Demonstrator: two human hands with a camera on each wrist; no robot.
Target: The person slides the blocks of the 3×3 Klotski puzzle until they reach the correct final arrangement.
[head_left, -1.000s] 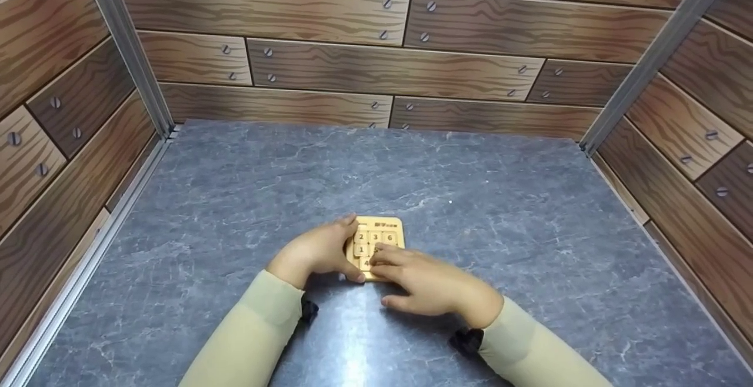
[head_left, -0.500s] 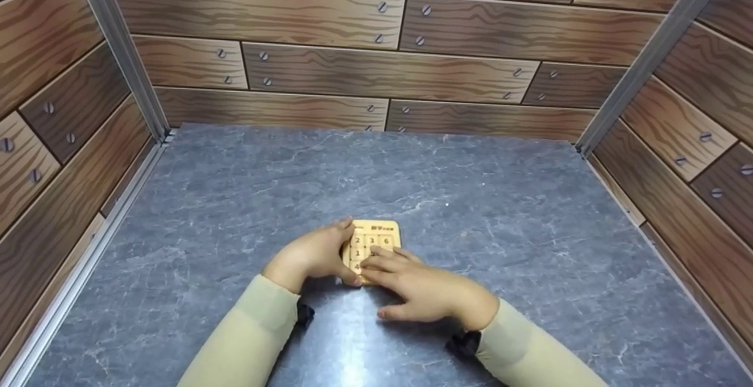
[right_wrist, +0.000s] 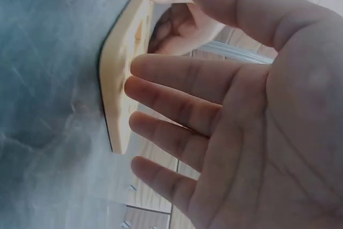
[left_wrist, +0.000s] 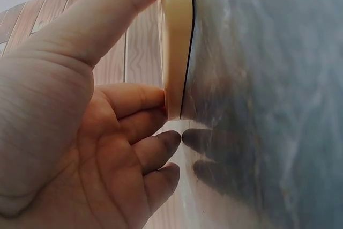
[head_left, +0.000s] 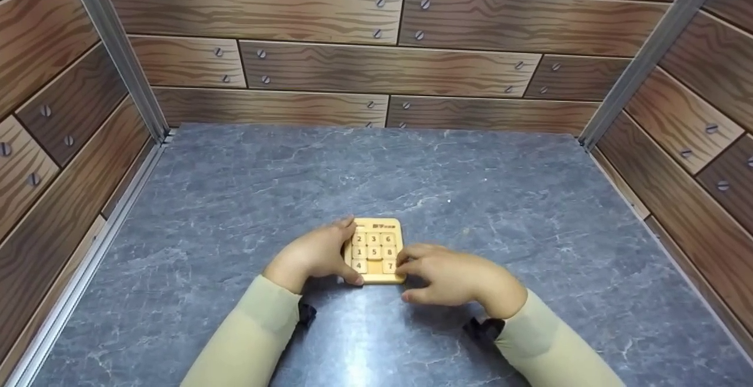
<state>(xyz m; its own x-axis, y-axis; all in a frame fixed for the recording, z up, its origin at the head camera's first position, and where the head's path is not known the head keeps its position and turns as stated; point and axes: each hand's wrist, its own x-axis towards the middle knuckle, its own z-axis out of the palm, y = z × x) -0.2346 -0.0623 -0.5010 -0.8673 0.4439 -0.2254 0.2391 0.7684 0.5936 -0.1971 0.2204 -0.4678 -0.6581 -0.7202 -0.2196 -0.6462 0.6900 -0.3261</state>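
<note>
A yellow number sliding puzzle [head_left: 379, 279] lies flat on the table in the head view. Its rows read 2 3 6, then 1 5 8, then 4, a gap, 7. My left hand [head_left: 315, 256] grips its left side, thumb at the near corner and fingertips at the far one. In the left wrist view the puzzle's pale side edge [left_wrist: 178, 41] sits between thumb and fingers. Over the right edge, by the 7 tile [head_left: 389, 266], my right hand [head_left: 450, 274] has its fingertips. The right wrist view shows those fingers [right_wrist: 177, 73] nearly straight, their tips at the puzzle's face.
The grey marbled tabletop [head_left: 294, 181] spreads around the puzzle. Wood-patterned walls [head_left: 329, 13] stand at the back and both sides, with metal corner posts [head_left: 120, 57] between them.
The 4 tile has slid left into the near-left corner. My right hand has since drawn back to the right, uncovering the 5, 8 and 7 tiles. The left hand keeps its grip.
</note>
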